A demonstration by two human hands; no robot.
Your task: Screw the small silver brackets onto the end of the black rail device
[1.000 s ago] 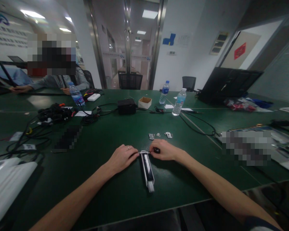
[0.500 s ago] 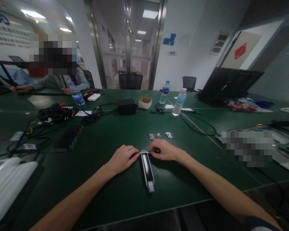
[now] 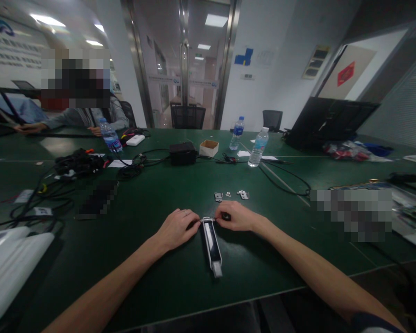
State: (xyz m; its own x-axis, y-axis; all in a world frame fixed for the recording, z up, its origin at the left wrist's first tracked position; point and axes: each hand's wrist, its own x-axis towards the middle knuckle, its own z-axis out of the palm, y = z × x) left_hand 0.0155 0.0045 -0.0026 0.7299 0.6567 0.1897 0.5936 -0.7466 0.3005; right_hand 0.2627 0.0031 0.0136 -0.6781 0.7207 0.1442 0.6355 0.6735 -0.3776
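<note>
A long, narrow device (image 3: pixel 212 243) with a white frame and a dark, shiny top lies on the green table, its pale, blocky end towards me. Across its far end runs a thin metal rod (image 3: pixel 208 219). The fingers of my left hand (image 3: pixel 178 227) are pinched at the rod's left end, and a ring is on one finger. At the right end my right hand (image 3: pixel 237 216) pinches too, its fingertips partly hidden. Just beyond my right hand lie two small metal brackets (image 3: pixel 218 197) with some tiny rings (image 3: pixel 228 194) between them.
Two water bottles (image 3: pixel 258 148), a small open box (image 3: pixel 209 148) and a black box (image 3: pixel 182 153) stand farther back. Tangled cables (image 3: pixel 131 170) lie left, white blocks (image 3: pixel 17 268) near left, a circuit board (image 3: pixel 414 210) right. Another person (image 3: pixel 107 113) sits at far left.
</note>
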